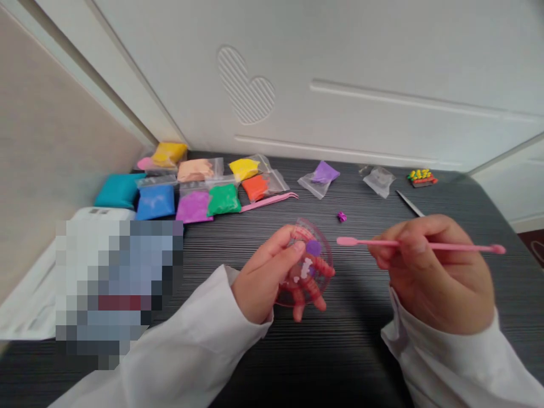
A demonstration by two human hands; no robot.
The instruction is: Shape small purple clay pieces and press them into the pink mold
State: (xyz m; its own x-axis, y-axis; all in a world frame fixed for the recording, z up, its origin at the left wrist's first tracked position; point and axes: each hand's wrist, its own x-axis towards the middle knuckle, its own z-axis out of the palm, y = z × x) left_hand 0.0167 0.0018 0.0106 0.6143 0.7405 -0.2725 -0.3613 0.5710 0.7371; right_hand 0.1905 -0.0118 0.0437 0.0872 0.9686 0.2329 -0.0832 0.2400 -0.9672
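Observation:
My left hand point(272, 272) grips a clear, pinkish round disc point(326, 255), thumb on top and fingers spread beneath, seen through it. On the disc lie a flattened purple clay piece point(313, 247) and a small whitish shape point(306, 267). Between the thumb and fingers of my right hand point(437, 272) is a pink modelling tool point(459, 247), held level. Its flat paddle end points left, a little apart from the disc; the knobbed end points right. A small magenta clay lump point(341, 216) rests on the table beyond the disc.
Bags of coloured clay, among them a green one point(224, 199) and a purple one point(325, 173), line the back. Pink tweezers point(270, 201), a clear bag point(379, 180), a yellow-and-red clay model point(421, 177) and a pointed metal blade point(410, 203) lie about. A blurred-out item point(123, 283) is at left.

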